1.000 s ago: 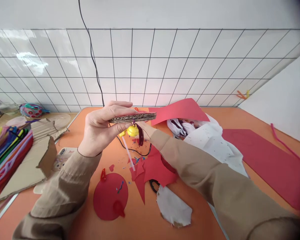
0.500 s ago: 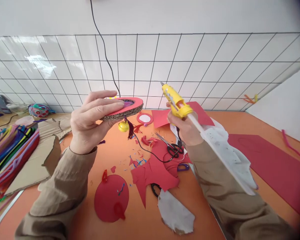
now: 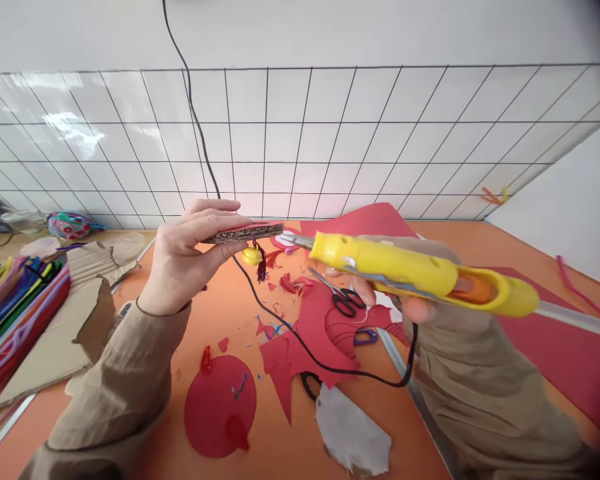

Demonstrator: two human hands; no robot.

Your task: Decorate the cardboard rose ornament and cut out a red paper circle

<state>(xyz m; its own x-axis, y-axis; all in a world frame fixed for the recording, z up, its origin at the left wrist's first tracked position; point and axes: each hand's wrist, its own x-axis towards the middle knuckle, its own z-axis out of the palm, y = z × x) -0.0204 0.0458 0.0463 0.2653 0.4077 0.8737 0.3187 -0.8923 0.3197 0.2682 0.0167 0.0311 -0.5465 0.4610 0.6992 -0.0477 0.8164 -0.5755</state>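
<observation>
Pinched between the thumb and fingers of my left hand [image 3: 187, 257] is a cardboard disc [image 3: 247, 233] with a red top, held nearly level and edge-on. A yellow bell [image 3: 252, 256] and a dark tassel [image 3: 261, 262] hang below its edge. My right hand [image 3: 430, 303] grips a yellow glue gun [image 3: 385, 262], with a glue stick out of its back end. The metal nozzle points left, close to the disc's right edge; whether they touch I cannot tell. The gun's black cord loops below it.
Red paper scraps [image 3: 313, 333], black-handled scissors [image 3: 347, 300] and a red paper circle [image 3: 220, 407] lie on the orange table [image 3: 155, 447]. At the left are pipe cleaners [image 3: 25, 320] and cardboard pieces [image 3: 55, 340]. A grid panel [image 3: 290, 143] stands behind.
The glue gun has swung from pointing up to pointing left and come nearer the disc. The disc has been lowered slightly and tilted flatter, so its top now barely shows.
</observation>
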